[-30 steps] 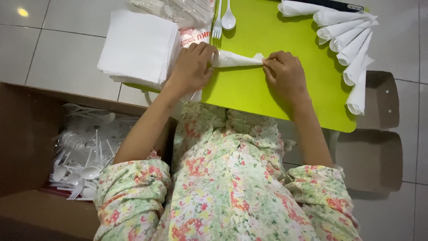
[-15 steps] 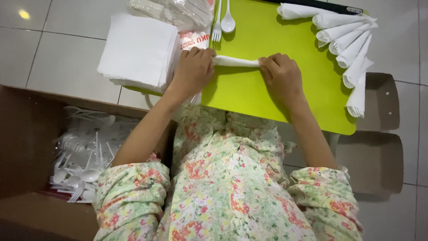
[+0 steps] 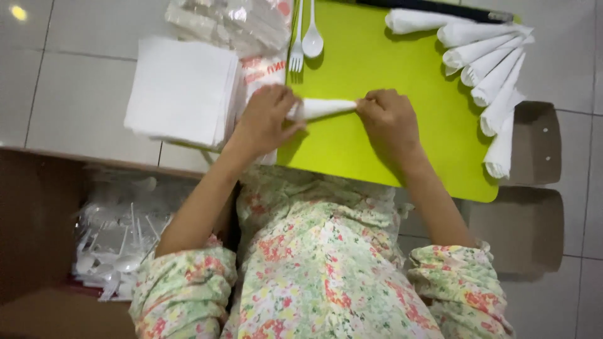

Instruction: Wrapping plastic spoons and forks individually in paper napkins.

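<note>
Napkin stack [image 3: 182, 88] lies far left; rolled napkin [image 3: 326, 107] at mid-board [image 3: 352, 144] is pinched closed between left hand [image 3: 267, 119] and right hand [image 3: 389, 119]. Rolling judged nearly finished. Next, placement among finished rolls [image 3: 490, 69], far right, seems required.

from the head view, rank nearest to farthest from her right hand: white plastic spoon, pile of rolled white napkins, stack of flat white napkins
Measured from the right hand:
1. White plastic spoon, just above it and slightly left on the green board.
2. Pile of rolled white napkins, off to its right along the board's edge.
3. Stack of flat white napkins, far left, beyond the left hand.
</note>
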